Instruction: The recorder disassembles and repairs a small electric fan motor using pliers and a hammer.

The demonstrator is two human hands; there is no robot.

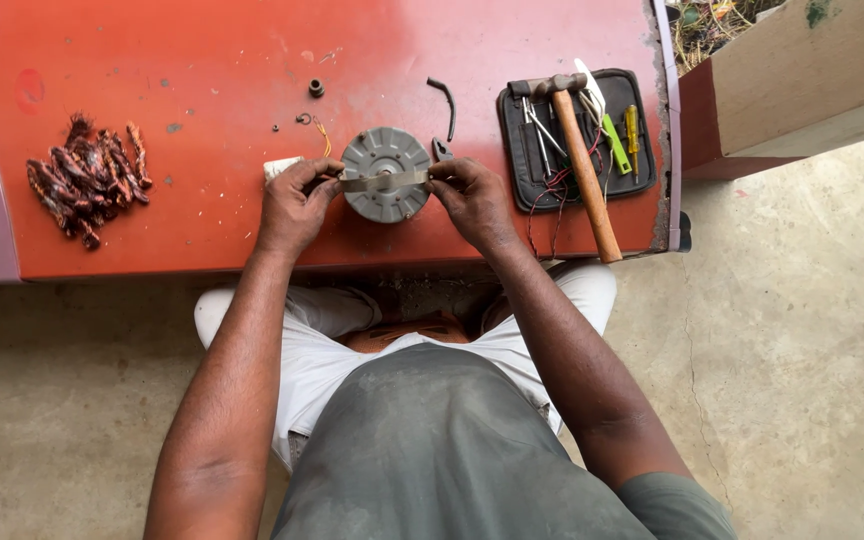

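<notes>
Head cam: I see both hands, left hand (295, 203) and right hand (472, 197), pinching a flat grey metal strip (384, 181) by its ends, lying crosswise over the round grey ribbed motor housing (385, 174)

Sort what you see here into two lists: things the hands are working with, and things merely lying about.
In use:
left hand
right hand
flat metal strip, held at both ends
round grey motor part

Lying about:
hammer
black tool pouch
heap of copper wire
small black ring

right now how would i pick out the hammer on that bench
Look at the red table, right end, where a black tool pouch lies open. The hammer lies across it, head away from the person; it is the only tool with a long brown wooden handle.
</notes>
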